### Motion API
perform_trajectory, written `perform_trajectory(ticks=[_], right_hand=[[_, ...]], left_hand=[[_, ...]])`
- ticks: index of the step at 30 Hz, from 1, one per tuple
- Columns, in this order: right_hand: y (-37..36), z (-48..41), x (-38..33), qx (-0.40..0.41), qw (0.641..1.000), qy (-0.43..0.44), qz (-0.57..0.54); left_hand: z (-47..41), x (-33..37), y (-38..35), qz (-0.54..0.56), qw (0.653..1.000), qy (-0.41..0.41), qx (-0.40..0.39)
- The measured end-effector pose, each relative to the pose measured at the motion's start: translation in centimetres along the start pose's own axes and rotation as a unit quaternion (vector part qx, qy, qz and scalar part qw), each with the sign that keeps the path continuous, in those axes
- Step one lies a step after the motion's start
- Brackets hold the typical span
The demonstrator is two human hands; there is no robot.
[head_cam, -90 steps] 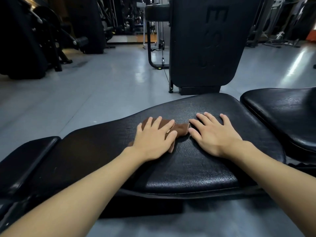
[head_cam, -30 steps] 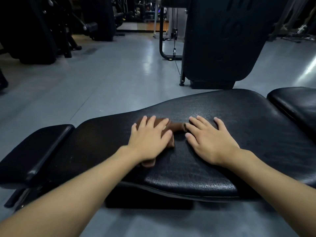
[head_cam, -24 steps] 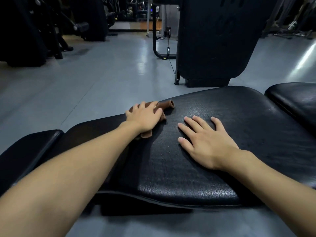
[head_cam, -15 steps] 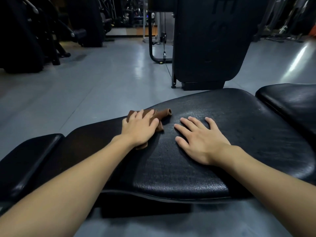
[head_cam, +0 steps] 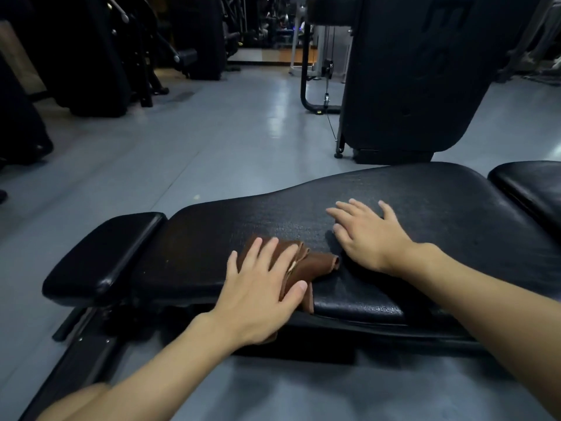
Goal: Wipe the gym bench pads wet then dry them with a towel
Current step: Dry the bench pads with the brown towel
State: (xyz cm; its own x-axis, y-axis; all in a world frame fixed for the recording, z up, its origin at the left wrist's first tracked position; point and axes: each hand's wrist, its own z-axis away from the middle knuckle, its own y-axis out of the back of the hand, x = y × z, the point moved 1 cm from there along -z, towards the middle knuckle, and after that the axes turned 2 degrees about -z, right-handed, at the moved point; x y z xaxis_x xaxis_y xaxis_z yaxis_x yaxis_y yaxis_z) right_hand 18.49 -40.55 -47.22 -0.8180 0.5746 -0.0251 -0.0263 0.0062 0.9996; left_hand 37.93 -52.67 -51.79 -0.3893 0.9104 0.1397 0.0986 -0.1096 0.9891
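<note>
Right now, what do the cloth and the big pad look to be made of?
The cloth looks like soft woven fabric, matte brown: it lies folded, with limp hemmed edges, under the flat left hand. The big pad looks like black vinyl or faux leather over padding: pebbled grain, faint sheen, rounded edges. Real leather cannot be ruled out.

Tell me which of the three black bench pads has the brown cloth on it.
The large middle pad, where the left hand presses the brown cloth at its near edge. The small left pad and right pad are bare.
</note>
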Motion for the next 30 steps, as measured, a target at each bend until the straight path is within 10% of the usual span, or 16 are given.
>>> perform_trajectory(ticks=[18, 30], right_hand=[[-2.1, -1.0, -0.1, -0.040, 0.999, 0.006, 0.035], [-2.0, -1.1, -0.1, -0.035, 0.999, -0.005, 0.034]], left_hand=[[-22.4, -5.2, -0.6, 0.043, 0.992, 0.120, -0.005], [-7.4, -4.0, -1.5, 0.025, 0.999, 0.020, 0.021]])
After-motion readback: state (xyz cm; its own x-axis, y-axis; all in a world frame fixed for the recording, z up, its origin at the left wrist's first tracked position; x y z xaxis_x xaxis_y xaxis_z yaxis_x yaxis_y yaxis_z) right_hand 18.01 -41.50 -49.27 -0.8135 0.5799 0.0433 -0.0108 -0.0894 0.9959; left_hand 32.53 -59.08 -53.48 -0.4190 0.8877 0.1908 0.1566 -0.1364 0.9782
